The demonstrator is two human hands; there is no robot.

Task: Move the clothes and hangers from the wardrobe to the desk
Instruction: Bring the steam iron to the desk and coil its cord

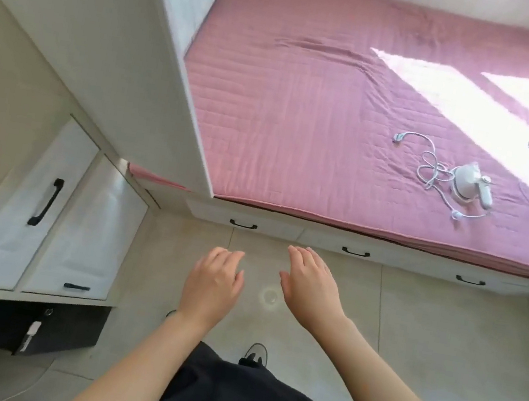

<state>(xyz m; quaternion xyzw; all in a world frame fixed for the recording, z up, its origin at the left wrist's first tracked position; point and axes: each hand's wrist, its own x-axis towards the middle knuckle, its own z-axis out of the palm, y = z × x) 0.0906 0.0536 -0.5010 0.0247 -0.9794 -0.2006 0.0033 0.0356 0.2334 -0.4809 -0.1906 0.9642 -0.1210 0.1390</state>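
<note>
A pink quilted bed (303, 120) fills the far side, its cover soft and lightly creased. To the left rises a tall, smooth white cabinet (92, 34), likely the wardrobe, its long axis upright. Below it are flat panelled doors (9, 229) with black bar handles. No clothes, hangers or desk are in view, so the reach probably goes left and up. The left hand (213, 282) is nearer that side than the right hand (310, 287). Both hands hover empty over the glossy tiled floor (409, 327), palms down, fingers loosely extended. A small white appliance (466, 184) with a coiled cord lies on the bed.
</note>
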